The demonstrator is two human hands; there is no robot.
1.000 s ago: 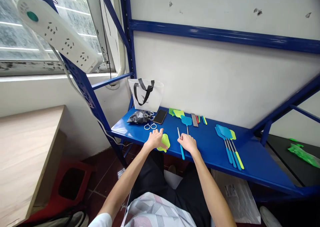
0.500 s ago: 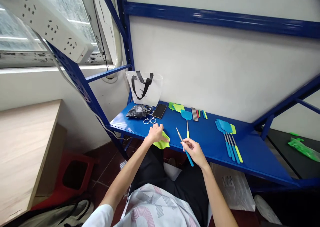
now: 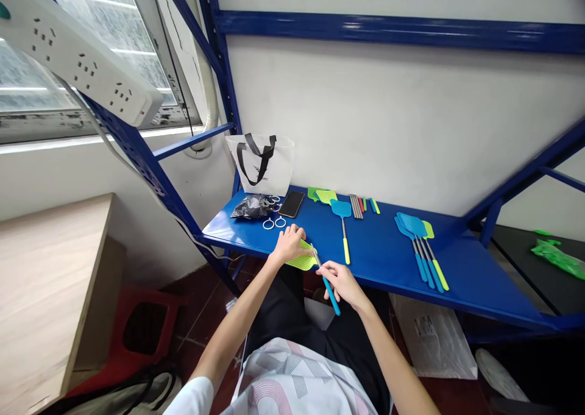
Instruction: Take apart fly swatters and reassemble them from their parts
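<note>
A person's left hand (image 3: 290, 244) grips a lime swatter head (image 3: 300, 261) at the front edge of a blue desk (image 3: 379, 250), while the right hand (image 3: 340, 281), fingers closed around a blue-handled rod (image 3: 331, 297), holds the tip near its neck. A blue-topped swatter (image 3: 340, 208) lies beyond.

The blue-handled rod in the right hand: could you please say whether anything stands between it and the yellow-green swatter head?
Nothing visible does: the tip of the rod is at the edge of the swatter head, with the left hand close beside it.
</note>
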